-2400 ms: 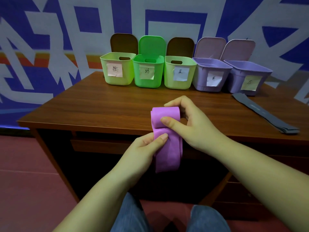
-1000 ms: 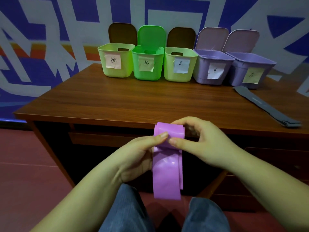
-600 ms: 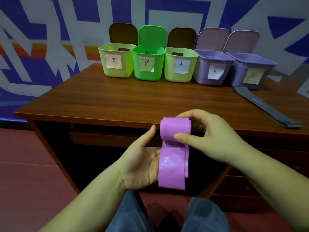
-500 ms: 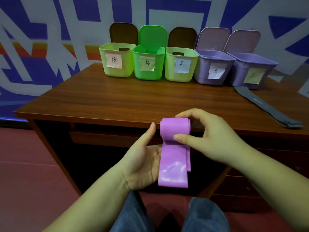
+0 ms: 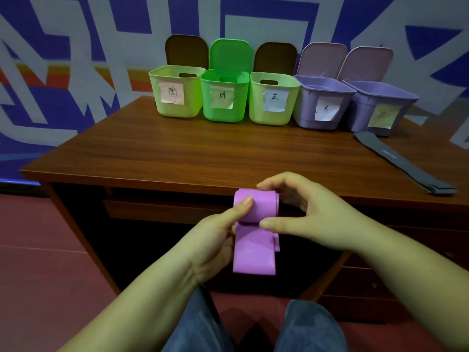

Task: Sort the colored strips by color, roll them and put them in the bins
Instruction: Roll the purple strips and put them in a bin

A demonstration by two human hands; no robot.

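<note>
2 hands' fingers (image 5: pixel 245 203) round purple strip (image 5: pixel 255 246)

A brown wooden desk (image 5: pixel 177 153) stands against a wall painted with blue and white geometric shapes (image 5: pixel 76 34) and an orange band. The floor (image 5: pixel 38 250) beneath is dark red, and blue-jeaned knees (image 5: pixel 198 326) show at the bottom edge

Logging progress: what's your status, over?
Both hands, left hand and right hand, gripping purple strip. Half rolled, tail hanging. Bins' path clear.
</note>
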